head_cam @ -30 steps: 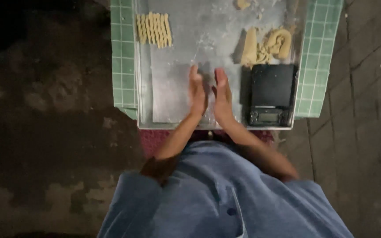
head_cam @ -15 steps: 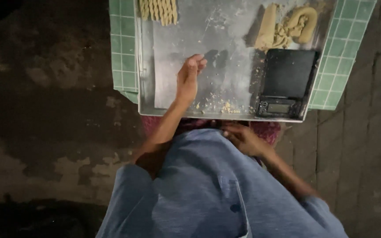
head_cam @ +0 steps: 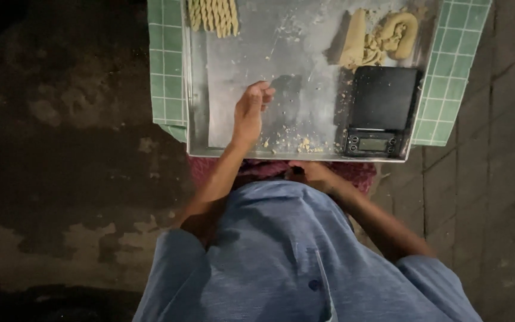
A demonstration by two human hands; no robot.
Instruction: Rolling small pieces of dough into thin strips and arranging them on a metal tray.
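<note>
With twisted pale dough sticks [head_cam: 213, 15] lined up and a beige dough lump [head_cam: 382, 37] left, our left hand [head_cam: 250, 113] curls its fingers, grip unclear, right hand [head_cam: 312, 173] loosely open below the shallow metal tray [head_cam: 193, 107]

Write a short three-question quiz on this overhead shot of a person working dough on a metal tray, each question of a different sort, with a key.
1. True or false: the left hand rests on the black scale.
2. Where do the twisted dough sticks lie on the metal tray? A) far left corner B) beside the scale's display C) off the tray
3. Fill in: the tray sits on a surface of green ____.

Key
1. False: it is over the tray's bare middle, fingers curled, apart from the scale. The right hand is off the tray, at its near edge.
2. A
3. tiles
</note>
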